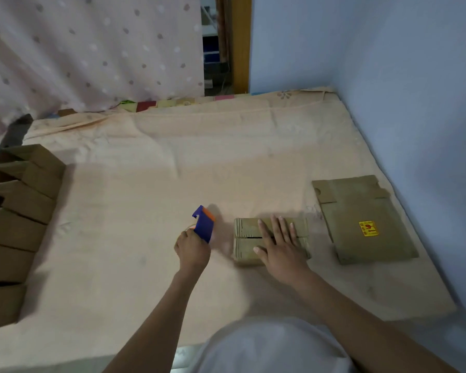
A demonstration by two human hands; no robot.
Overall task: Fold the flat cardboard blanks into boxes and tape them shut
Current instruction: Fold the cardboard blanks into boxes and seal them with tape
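Note:
A small folded cardboard box (246, 238) lies on the peach sheet (145, 197), its top flaps closed with a dark seam between them. My right hand (277, 242) presses flat on those flaps, fingers straight. To its left, my left hand (193, 250) grips a blue and orange tape dispenser (204, 222), held just above the sheet and apart from the box. A stack of flat cardboard blanks (361, 219) with a yellow sticker lies to the right of the box.
A row of several folded boxes (19, 211) runs along the left edge of the bed. A blue wall (414, 103) borders the right side and a dotted curtain (92, 49) hangs at the back left.

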